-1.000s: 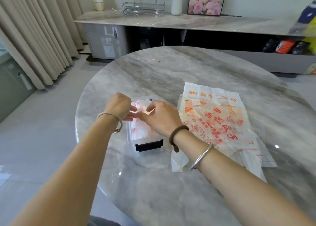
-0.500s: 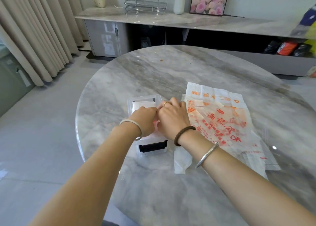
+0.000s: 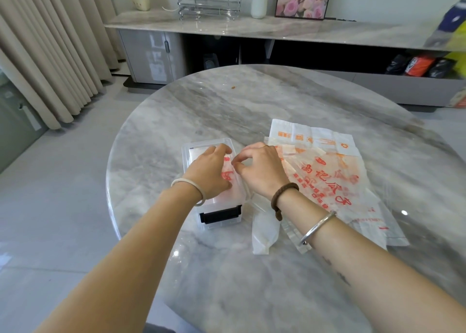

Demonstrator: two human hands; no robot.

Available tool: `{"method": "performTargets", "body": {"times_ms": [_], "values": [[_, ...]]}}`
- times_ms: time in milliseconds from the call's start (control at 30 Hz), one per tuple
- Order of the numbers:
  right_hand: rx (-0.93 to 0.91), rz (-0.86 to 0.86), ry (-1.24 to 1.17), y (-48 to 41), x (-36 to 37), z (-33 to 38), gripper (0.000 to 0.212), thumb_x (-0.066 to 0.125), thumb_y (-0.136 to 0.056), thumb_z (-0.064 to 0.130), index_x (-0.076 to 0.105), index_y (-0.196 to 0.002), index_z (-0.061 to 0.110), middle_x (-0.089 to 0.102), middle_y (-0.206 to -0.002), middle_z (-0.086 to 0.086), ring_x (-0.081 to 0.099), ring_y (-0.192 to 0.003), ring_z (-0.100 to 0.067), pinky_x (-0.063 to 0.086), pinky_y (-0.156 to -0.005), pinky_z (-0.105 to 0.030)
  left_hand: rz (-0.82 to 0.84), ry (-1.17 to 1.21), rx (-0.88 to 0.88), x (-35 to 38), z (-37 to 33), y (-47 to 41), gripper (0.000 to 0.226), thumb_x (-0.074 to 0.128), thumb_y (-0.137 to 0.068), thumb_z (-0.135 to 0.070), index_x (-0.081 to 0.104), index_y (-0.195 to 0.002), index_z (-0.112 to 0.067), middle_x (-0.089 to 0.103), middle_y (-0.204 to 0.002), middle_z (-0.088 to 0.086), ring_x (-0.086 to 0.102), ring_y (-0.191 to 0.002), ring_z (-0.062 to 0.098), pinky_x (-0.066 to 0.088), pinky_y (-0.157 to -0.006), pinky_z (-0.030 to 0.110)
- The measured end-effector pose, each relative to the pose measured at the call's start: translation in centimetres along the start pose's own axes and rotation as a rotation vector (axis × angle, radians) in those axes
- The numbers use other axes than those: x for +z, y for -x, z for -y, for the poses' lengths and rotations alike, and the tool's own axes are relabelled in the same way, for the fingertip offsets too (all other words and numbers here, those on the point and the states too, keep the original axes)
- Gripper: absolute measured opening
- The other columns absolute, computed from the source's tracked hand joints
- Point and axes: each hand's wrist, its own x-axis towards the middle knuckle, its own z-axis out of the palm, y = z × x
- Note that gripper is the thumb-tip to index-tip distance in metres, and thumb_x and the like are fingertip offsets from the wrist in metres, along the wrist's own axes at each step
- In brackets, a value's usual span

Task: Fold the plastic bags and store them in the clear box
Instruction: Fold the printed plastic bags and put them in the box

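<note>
Folded bag (image 3: 230,181): lies inside the clear box (image 3: 222,218), red print showing between the two hands.
Left hand (image 3: 209,171): palm down on the folded bag, fingers nearly straight, pressing it into the box and gripping nothing.
Right hand (image 3: 261,172): fingers curled, thumb and forefinger at the bag's right edge by the box wall; an actual pinch cannot be told.
Loose bags (image 3: 327,171): a flat pile just beside the box's right side, partly under the right wrist.
Edges: the box stands on the table (image 3: 227,105), nearer its left rim.
Open room: bare marble beyond the box and in front of it.
</note>
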Motion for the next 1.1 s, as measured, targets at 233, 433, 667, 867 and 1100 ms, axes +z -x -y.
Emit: {"method": "performTargets", "body": {"times_ms": [233, 433, 667, 867, 1100], "values": [[0.023, -0.028, -0.120, -0.1, -0.1, -0.4, 0.017, 0.057, -0.086, 0.018, 0.073, -0.091, 0.017, 0.060, -0.117, -0.004, 0.047, -0.117, -0.021, 0.038, -0.101, -0.035, -0.151, 0.094, -0.001, -1.0, -0.1, 0.0, 0.047, 0.058, -0.087, -0.012, 0.043, -0.131, -0.007, 0.049, -0.135, 0.008, 0.050, -0.120, 0.023, 0.038, -0.094, 0.026], [0.013, -0.032, -0.156, 0.0, -0.7, -0.3, 0.017, 0.057, -0.087, 0.019, 0.073, -0.093, 0.015, 0.059, -0.119, -0.003, 0.050, -0.116, -0.018, 0.038, -0.094, -0.026, -0.231, 0.121, 0.004, -1.3, -0.2, 0.1, 0.036, 0.047, -0.090, -0.004, 0.046, -0.126, -0.007, 0.058, -0.125, 0.008, 0.055, -0.112, 0.023, 0.038, -0.088, 0.022], [0.097, -0.054, -0.126, 0.7, -2.4, -2.0, 0.019, 0.052, -0.089, 0.018, 0.068, -0.098, 0.013, 0.057, -0.120, -0.006, 0.052, -0.112, -0.020, 0.034, -0.083, -0.021, -0.247, 0.164, 0.082, -1.3, -3.3, 0.1, 0.034, 0.045, -0.089, -0.003, 0.049, -0.122, -0.007, 0.063, -0.117, 0.006, 0.057, -0.107, 0.023, 0.040, -0.090, 0.027], [0.332, 0.070, 0.262, 2.7, -4.6, -8.6, 0.039, 0.048, -0.090, 0.031, 0.050, -0.123, 0.011, 0.045, -0.130, -0.011, 0.047, -0.117, -0.029, 0.040, -0.089, -0.033, -0.121, 0.127, 0.231, 1.4, -8.2, -0.6, 0.034, 0.045, -0.090, -0.006, 0.048, -0.124, -0.008, 0.061, -0.120, 0.005, 0.056, -0.111, 0.023, 0.044, -0.094, 0.032], [0.343, 0.241, 0.433, 4.4, -6.6, -13.2, 0.051, 0.048, -0.088, 0.046, 0.042, -0.129, 0.016, 0.049, -0.132, -0.007, 0.038, -0.126, -0.028, 0.034, -0.098, -0.040, 0.318, -0.301, 0.314, 7.5, -11.5, -1.8, 0.045, 0.044, -0.093, -0.021, 0.034, -0.137, -0.012, 0.040, -0.142, 0.009, 0.040, -0.130, 0.026, 0.034, -0.107, 0.040]]}}
